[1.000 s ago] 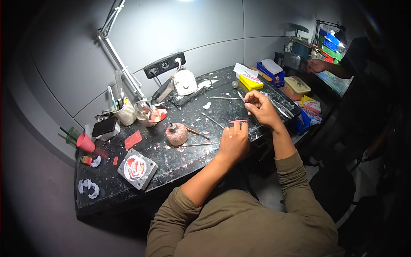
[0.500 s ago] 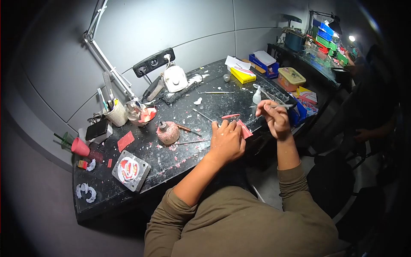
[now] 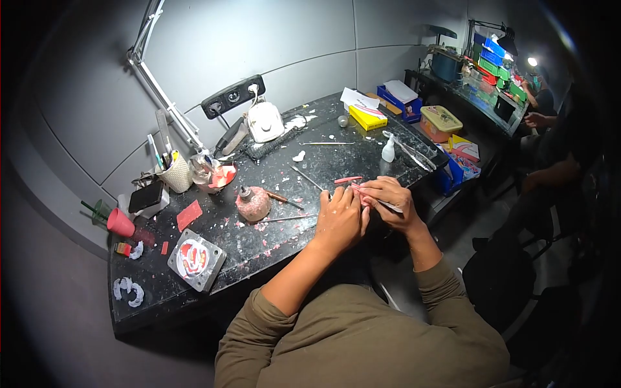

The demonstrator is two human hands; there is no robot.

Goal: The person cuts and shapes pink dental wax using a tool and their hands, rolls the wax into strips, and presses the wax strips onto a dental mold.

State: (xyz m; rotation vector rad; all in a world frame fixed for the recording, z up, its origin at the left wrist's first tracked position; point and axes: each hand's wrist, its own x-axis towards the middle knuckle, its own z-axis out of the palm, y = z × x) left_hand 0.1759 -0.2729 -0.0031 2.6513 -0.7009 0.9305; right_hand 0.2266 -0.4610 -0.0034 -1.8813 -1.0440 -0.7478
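Note:
My left hand [image 3: 338, 218] lies over the bench edge with its fingers pressed on a pink wax sheet [image 3: 358, 188], mostly hidden under both hands. My right hand [image 3: 392, 202] meets it from the right, closed around a slim metal tool [image 3: 392, 207]. The tool's tip is hidden at the wax. Just beyond the fingers lies a narrow pink wax strip [image 3: 348, 179]. A thin metal instrument [image 3: 306, 174] points toward my left hand. Left of that hand are a brown-handled tool [image 3: 284, 200] and a round pink-speckled burner [image 3: 253, 204].
A metal flask [image 3: 217, 264] with a white and red mould stands front left, near a pink wax piece [image 3: 189, 216]. Further back are a white device [image 3: 264, 121], a yellow box [image 3: 367, 118] and a small white bottle [image 3: 388, 150]. Another person [image 3: 556, 171] is at the right.
My right hand has come down and left with the slim tool, from above the bench's right side to the wax by my left hand. My left hand stays nearly in place.

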